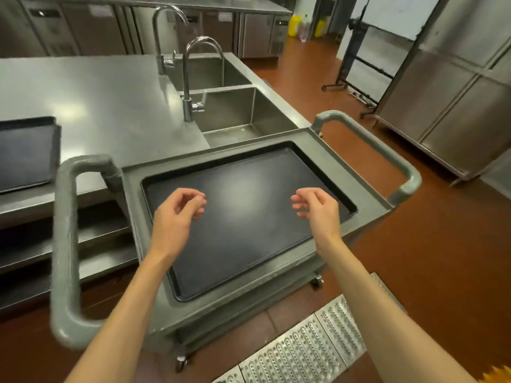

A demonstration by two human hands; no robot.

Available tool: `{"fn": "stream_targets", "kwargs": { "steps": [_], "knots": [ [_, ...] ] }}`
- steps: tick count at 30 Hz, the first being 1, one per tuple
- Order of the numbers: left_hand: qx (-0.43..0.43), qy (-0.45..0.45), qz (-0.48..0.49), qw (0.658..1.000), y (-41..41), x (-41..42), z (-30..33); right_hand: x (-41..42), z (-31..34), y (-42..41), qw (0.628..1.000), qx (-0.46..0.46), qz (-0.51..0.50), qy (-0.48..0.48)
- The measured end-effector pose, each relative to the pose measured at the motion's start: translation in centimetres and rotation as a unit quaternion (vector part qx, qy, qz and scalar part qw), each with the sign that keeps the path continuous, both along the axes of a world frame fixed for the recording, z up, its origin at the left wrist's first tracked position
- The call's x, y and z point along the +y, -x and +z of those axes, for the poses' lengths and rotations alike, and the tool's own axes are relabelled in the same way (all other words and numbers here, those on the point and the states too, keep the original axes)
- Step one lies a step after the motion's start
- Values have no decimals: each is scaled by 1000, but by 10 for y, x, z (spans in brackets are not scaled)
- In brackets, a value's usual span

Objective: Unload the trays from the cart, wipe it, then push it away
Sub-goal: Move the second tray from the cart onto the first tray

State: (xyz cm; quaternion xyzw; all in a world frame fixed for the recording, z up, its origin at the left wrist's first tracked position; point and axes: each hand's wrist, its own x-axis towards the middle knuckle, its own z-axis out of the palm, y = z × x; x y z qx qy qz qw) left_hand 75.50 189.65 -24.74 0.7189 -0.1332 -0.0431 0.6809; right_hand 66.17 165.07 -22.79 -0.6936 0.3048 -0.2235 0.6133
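— Hovering over the cart: the person's left hand (179,210) and right hand (315,205) are hanging above the flat black rectangular tray (249,217), fingers loosely curled, holding nothing and apparently not touching it. Where is the tray sitting?

— It is lying in the recessed top of the grey-green moulded plastic cart (370,194), which is standing just beside the brushed stainless-steel counter (96,100). Another dark tray (25,153) is already resting on that counter at far left.

— What is likely to go wrong?

— The tray is fitting snugly inside the raised rim, so fingertips are probably going to struggle for an edge; its smooth, faintly glossy surface is offering little purchase, and a one-sided lift could be tipping it. The cart is riding on small castors (181,364), so a sideways tug may be rolling it toward the perforated metal floor grate (304,346).

— And the handles?

— Thick rounded tubular loops (65,244) are projecting at both ends, matte and slightly textured.
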Motion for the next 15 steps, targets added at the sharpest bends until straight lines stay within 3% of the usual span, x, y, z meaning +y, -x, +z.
{"fn": "stream_targets", "kwargs": {
  "steps": [6, 9, 10, 12, 15],
  "knots": [
    [14, -31, 80, 996, -23, -39, -23, -73, -33, -55, 992, 42, 102, 57],
    [46, -41, 128, 990, -18, -69, -39, -115, -62, -77, 968, 113, 191, 118],
    [58, -50, 144, 987, -15, -80, -49, -130, -75, -82, 938, 160, 254, 171],
    [88, -105, 147, 980, -5, -93, -70, -149, -96, -83, 845, 263, 376, 275],
    [150, -221, 103, 958, 14, -114, -105, -167, -121, -78, 719, 357, 514, 301]
  ]
}}
